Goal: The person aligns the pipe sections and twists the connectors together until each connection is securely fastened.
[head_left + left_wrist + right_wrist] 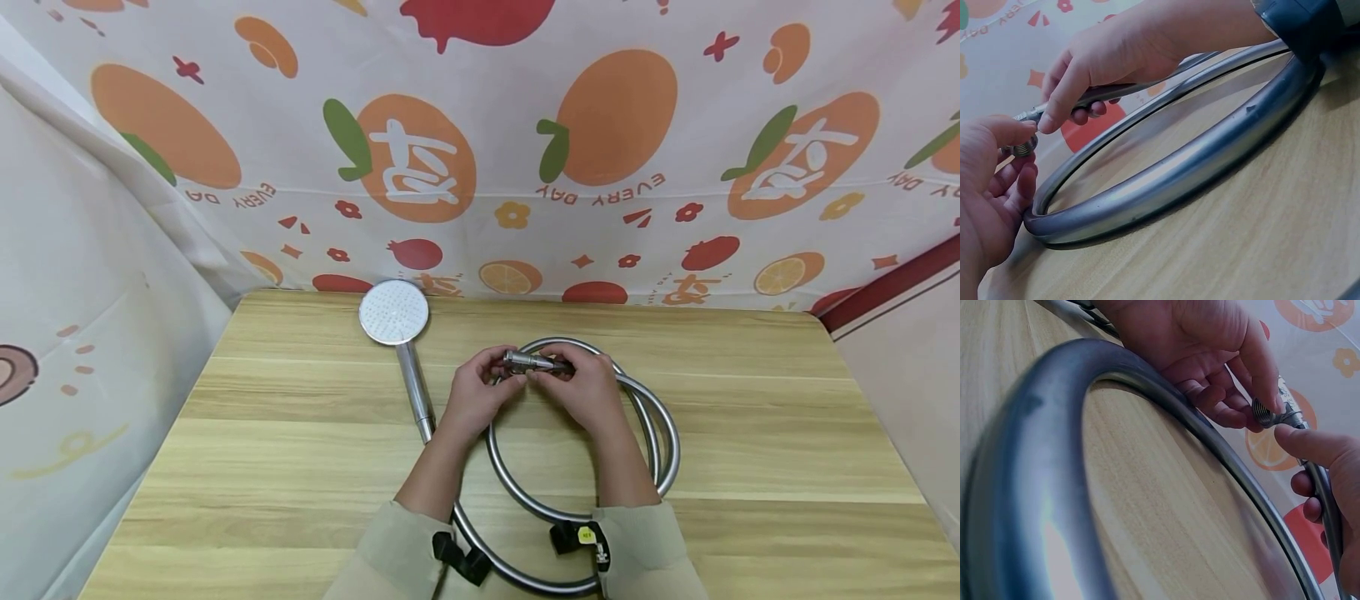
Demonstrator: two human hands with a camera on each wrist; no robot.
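My left hand pinches a small chrome fitting between thumb and fingers. A threaded stub sticks out from the fitting's side, also visible in the left wrist view. My right hand grips the end of a silver shower hose right beside the fitting, both thumbs close together. Fitting and hose end appear to be in line; whether they are joined cannot be told. The rest of the hose lies coiled on the table under my forearms. Left of my hands lies a round shower head, its spray face up.
A wood-grain table carries everything. Behind it hangs a fruit-printed cloth, with another white cloth at the left. The shower head's handle reaches down towards my left forearm, near the hose.
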